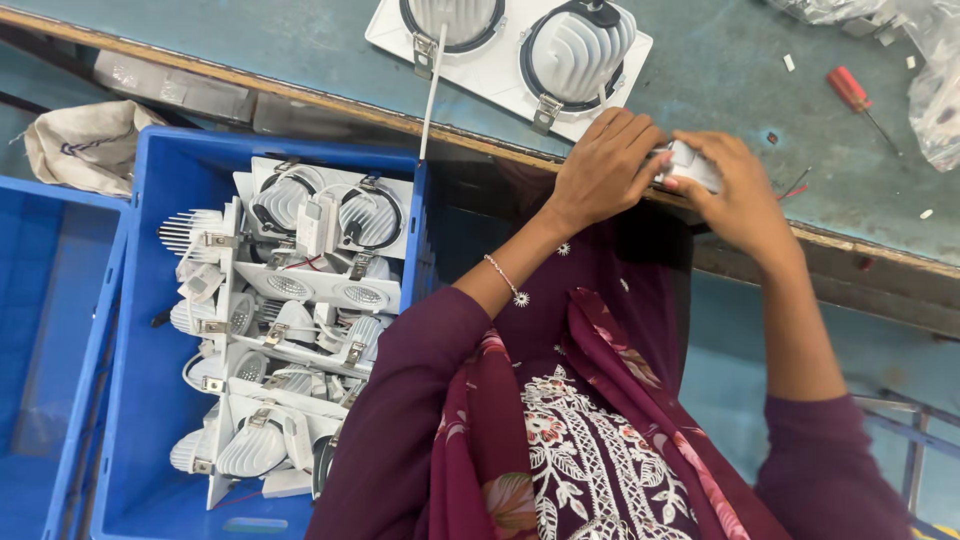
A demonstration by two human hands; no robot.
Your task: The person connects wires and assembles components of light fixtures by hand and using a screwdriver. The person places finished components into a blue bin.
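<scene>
White small part lies lengthwise between left hand and right hand, both hands' fingers pinching its ends

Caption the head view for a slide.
Both hands, left hand and right hand, grip a small white part at the workbench edge beside a blue crate.

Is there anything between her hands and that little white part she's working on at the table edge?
Nothing visible does. The left hand and right hand both already grip the small white part directly at the workbench edge. The twin-lamp fitting lies farther back on the bench, clear of them.
</scene>
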